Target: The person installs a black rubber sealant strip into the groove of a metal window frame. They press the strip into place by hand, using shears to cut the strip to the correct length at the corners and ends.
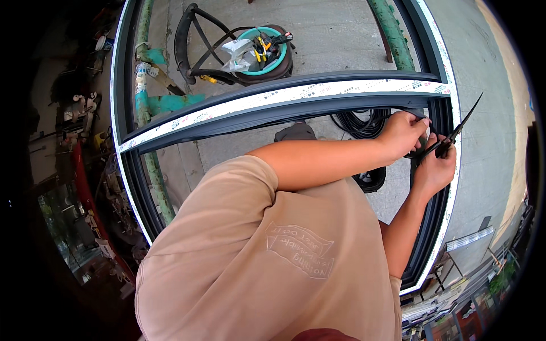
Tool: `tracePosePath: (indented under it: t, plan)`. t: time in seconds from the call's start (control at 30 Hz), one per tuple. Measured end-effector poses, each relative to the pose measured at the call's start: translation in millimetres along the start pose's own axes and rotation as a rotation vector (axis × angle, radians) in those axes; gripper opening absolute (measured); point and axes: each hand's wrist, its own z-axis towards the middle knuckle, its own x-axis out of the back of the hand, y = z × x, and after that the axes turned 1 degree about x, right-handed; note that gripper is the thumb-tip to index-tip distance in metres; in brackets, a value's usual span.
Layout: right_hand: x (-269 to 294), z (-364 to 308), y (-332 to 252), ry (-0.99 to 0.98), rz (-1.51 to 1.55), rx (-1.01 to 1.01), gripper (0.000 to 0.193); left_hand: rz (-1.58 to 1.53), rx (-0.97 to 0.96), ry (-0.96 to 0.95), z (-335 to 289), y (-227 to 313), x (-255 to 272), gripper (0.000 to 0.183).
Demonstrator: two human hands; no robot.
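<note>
Left hand (400,135) is pinching a black strip (418,113) by the inner corner of the dark frame (273,95); right hand (437,170) is gripping black scissors (456,134), blades pointing away (black coils (359,124) are lying on the floor (335,40), just beyond the left wrist).

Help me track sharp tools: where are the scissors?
Right of centre in the head view, the scissors are in the right hand, near the left hand.

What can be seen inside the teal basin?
Inside the teal basin are tools, some with yellow handles, and clear plastic packaging that overhangs its left rim. Whatever lies beneath them is covered.
</note>
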Motion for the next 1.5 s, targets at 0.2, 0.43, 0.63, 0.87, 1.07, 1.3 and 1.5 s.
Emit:
tracePosePath:
  t: [0.2,0.43,0.63,0.87,1.07,1.3,1.5]
  plan:
    - [6,0,16,-0.159,0.108,0.063,0.029,-0.118,0.071,-0.114,-47,-7,55,0.037]
    - [6,-5,34,-0.160,0.159,0.167,0.023,-0.150,0.139,0.091,-123,-8,153,0.039]
    - [-6,-6,47,-0.115,0.281,0.194,0.021,-0.268,0.179,0.419,-194,-10,200,0.034]
    - [-6,-8,50,-0.067,0.257,0.272,0.022,-0.249,-0.109,0.778,-231,-2,211,0.026]
    - [-9,-9,53,-0.061,0.337,0.241,0.023,-0.292,-0.210,0.899,-246,1,234,0.025]
    - [-7,-10,52,-0.064,0.277,0.250,0.021,-0.357,-0.196,0.944,-241,16,229,0.025]
    - [-8,-10,52,-0.068,0.292,0.245,0.020,-0.356,-0.145,0.985,-235,25,226,0.028]
